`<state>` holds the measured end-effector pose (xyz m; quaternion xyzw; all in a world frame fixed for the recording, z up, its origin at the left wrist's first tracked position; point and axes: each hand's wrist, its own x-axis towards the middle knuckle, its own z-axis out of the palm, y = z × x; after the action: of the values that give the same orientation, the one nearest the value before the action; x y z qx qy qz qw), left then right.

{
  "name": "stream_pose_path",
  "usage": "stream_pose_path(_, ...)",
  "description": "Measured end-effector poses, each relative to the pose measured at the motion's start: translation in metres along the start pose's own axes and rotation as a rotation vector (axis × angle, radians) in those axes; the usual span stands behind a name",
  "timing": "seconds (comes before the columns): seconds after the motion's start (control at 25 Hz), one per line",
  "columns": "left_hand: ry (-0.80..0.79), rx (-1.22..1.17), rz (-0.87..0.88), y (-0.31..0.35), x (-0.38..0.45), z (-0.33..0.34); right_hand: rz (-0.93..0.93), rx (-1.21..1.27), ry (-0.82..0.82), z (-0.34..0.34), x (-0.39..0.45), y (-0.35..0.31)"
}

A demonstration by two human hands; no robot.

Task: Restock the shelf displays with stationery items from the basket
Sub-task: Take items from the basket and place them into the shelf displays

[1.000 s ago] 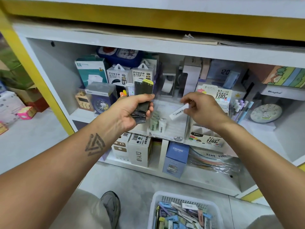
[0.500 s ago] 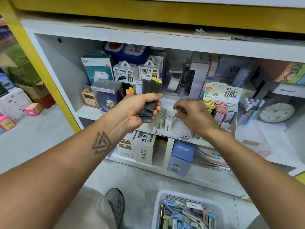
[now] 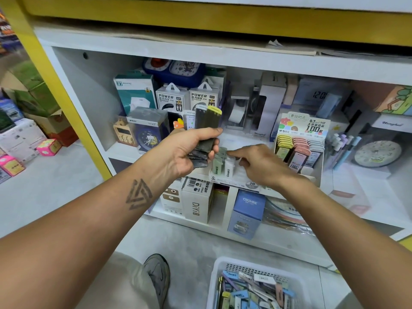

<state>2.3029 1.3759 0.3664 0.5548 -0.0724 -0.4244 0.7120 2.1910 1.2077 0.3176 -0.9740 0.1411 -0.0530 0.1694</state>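
**Both hands at the white lead-case display, basket on the floor below**

Left hand (image 3: 189, 150) raised in front of the shelf (image 3: 223, 59), fingers wrapped tight around a fanned stack of dark slim cases (image 3: 206, 130). The tallest case has a yellow cap; the stack's lower ends poke out under the palm.

Right hand (image 3: 260, 163) sits just right of the left hand, palm down, index finger stretched left with its tip touching the top of a row of small pale-green and white cases (image 3: 223, 162). The other fingers are curled under; no item can be seen in them, though the palm hides part of the view.

That row stands upright at the left end of a white display tray (image 3: 234, 180) with a "2B" label on its front edge. Rest of the tray to the right lies under the hand.

Right of the tray: a tiered lead-refill display (image 3: 298, 150) marked "0.7 HB 100", with yellow, pink and white cases in columns. Pens (image 3: 343, 150) stand further right.

Basket (image 3: 217, 279), white plastic, sits on the floor at the bottom edge of the view, below the right forearm. It holds a loose jumble of blue, white and pink stationery packs (image 3: 256, 291).

A grey shoe (image 3: 158, 277) is on the floor left of the basket.
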Motion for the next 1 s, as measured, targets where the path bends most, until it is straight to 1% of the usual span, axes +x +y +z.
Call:
stream_pose_path(0.04, -0.006, 0.015, -0.001, -0.001, 0.000, 0.002, 0.010, -0.001, 0.002, -0.002, -0.001, -0.001)
stream_pose_path(0.08, -0.017, 0.031, -0.001, -0.002, 0.000, 0.006, 0.022, 0.064, 0.044, -0.005, -0.002, -0.002)
stream_pose_path(0.12, -0.032, 0.045, -0.001, -0.003, -0.001, 0.009, 0.057, 0.211, 0.105, -0.011, -0.003, -0.004)
stream_pose_path(0.16, -0.047, 0.063, -0.003, -0.006, -0.001, 0.013, 0.114, 0.445, 0.163, -0.018, -0.004, -0.007)
stream_pose_path(0.24, -0.071, 0.115, -0.012, -0.011, -0.002, 0.023, 0.223, 0.999, 0.219, -0.038, -0.010, -0.012)
stream_pose_path(0.28, -0.078, 0.153, -0.012, -0.014, -0.003, 0.029, 0.243, 1.159, 0.227, -0.047, -0.014, -0.013)
stream_pose_path(0.32, -0.088, 0.193, -0.007, -0.017, -0.003, 0.035, 0.248, 1.198, 0.236, -0.054, -0.018, -0.012)
stream_pose_path(0.4, -0.131, 0.227, -0.003, -0.024, -0.005, 0.050, 0.247, 1.125, 0.259, -0.063, -0.027, -0.006)
stream_pose_path(0.48, -0.156, 0.187, -0.010, -0.029, -0.006, 0.064, 0.259, 1.103, 0.280, -0.068, -0.034, 0.002)
stream_pose_path(0.6, -0.114, 0.139, -0.006, -0.032, -0.002, 0.080, 0.285, 1.165, 0.319, -0.083, -0.047, 0.015)
stream_pose_path(0.68, -0.089, 0.131, 0.020, -0.033, 0.003, 0.088, 0.293, 1.161, 0.383, -0.094, -0.056, 0.027)
stream_pose_path(0.8, -0.041, 0.073, 0.029, -0.034, 0.010, 0.093, 0.283, 1.029, 0.474, -0.113, -0.068, 0.047)
stream_pose_path(0.88, -0.008, 0.047, 0.036, -0.033, 0.014, 0.094, 0.270, 0.916, 0.442, -0.121, -0.076, 0.056)
stream_pose_path(1.0, -0.001, 0.044, 0.043, -0.034, 0.015, 0.096, 0.247, 0.867, 0.325, -0.115, -0.078, 0.061)
